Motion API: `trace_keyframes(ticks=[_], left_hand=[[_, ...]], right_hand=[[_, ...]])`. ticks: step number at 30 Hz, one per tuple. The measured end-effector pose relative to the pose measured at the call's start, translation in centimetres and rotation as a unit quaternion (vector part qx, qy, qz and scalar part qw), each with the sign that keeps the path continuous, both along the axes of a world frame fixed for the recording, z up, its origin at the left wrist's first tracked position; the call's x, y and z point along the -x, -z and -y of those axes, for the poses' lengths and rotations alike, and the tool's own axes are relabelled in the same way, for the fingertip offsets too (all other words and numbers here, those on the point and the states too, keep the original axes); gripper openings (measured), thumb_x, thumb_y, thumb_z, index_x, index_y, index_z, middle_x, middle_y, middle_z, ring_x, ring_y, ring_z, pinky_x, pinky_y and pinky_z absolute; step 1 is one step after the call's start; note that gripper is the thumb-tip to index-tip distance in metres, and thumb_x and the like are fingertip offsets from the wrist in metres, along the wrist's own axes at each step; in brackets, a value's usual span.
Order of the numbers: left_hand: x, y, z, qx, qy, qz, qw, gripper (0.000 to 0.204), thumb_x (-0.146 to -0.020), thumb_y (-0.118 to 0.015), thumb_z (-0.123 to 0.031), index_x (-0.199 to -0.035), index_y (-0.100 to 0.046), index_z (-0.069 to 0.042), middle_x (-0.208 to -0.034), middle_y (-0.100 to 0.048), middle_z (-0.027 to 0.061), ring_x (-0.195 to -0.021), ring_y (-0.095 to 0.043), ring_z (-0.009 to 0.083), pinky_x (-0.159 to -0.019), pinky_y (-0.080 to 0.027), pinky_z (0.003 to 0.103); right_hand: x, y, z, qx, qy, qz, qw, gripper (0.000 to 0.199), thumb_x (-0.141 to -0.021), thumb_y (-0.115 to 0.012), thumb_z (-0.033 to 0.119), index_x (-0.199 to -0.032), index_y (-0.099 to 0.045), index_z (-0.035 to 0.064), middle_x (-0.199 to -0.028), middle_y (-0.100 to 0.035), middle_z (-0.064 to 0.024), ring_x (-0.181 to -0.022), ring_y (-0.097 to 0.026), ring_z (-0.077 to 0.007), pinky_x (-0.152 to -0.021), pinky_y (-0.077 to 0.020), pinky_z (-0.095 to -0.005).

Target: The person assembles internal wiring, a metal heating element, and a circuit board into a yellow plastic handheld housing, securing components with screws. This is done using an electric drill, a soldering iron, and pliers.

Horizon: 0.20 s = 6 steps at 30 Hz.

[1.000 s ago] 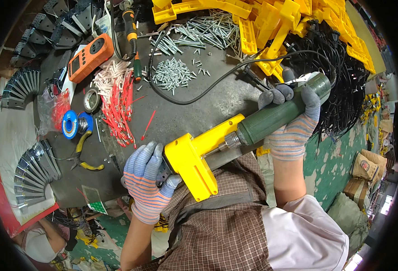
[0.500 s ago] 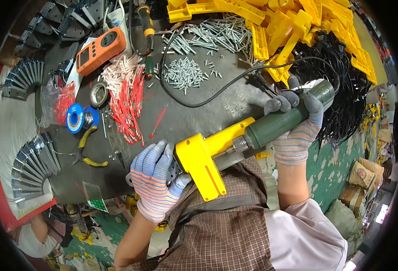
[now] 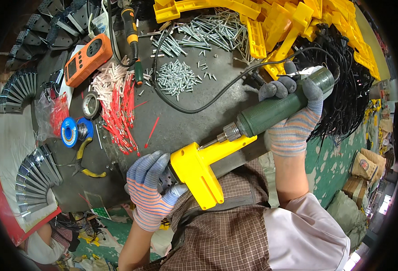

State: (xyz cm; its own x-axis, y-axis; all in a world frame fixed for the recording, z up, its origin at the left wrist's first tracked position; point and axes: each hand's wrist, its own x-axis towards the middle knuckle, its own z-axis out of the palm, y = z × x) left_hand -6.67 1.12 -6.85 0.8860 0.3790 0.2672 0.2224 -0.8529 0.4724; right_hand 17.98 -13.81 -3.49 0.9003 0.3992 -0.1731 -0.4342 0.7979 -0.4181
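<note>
My left hand (image 3: pixel 149 189) grips a yellow plastic housing (image 3: pixel 196 174) by its left end, where a dark perforated metal piece (image 3: pixel 166 179) shows between thumb and fingers. In my right hand (image 3: pixel 293 124) is a green electric screwdriver (image 3: pixel 266 115), its fingers wrapped round the body. The screwdriver's silver chuck points left and down, and its thin bit crosses above the housing's long arm. The bit's tip is at the top edge of the housing's block; whether it touches a screw is too small to tell. Both hands wear striped gloves with grey fingertips.
Short screws (image 3: pixel 176 77) and long screws (image 3: pixel 208 34) lie in heaps on the dark table. Red-sleeved parts (image 3: pixel 123 117), a solder spool (image 3: pixel 74 132), pliers (image 3: pixel 83 160) and an orange meter (image 3: pixel 88 61) are on the left. Yellow housings (image 3: pixel 280 29) and black cables (image 3: pixel 343 104) pile up right.
The screwdriver has moved left and slightly up relative to the housing, so its bit now shows over the housing's arm. The housing has dropped slightly. Both hands keep their grip.
</note>
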Motion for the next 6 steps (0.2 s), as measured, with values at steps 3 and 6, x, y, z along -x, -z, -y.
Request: trace_keyframes(ticks=[3, 6], left_hand=[[-0.05, -0.24, -0.27, 0.004, 0.007, -0.010, 1.000, 0.061, -0.070, -0.074, -0.051, -0.115, -0.062, -0.011, -0.114, -0.060, 0.0077, -0.104, -0.055, 0.0285, -0.092, -0.043, 0.041], [0.05, -0.09, -0.54, 0.016, 0.019, -0.011, 1.000, 0.061, -0.070, -0.074, -0.049, -0.116, -0.061, -0.011, -0.114, -0.060, 0.0077, -0.107, -0.054, 0.0282, -0.094, -0.041, 0.041]], right_hand=[[-0.12, 0.17, 0.09, 0.000, 0.000, -0.002, 1.000, 0.053, -0.080, -0.064, 0.017, -0.124, -0.045, -0.0035, -0.074, -0.050, -0.0022, -0.064, -0.049, -0.0160, -0.072, -0.0479, -0.0352], [-0.31, 0.63, 0.33, 0.001, -0.004, -0.001, 1.000, 0.056, -0.080, -0.065, 0.018, -0.127, -0.044, -0.0026, -0.074, -0.050, -0.0022, -0.065, -0.049, -0.0159, -0.072, -0.0480, -0.0354]])
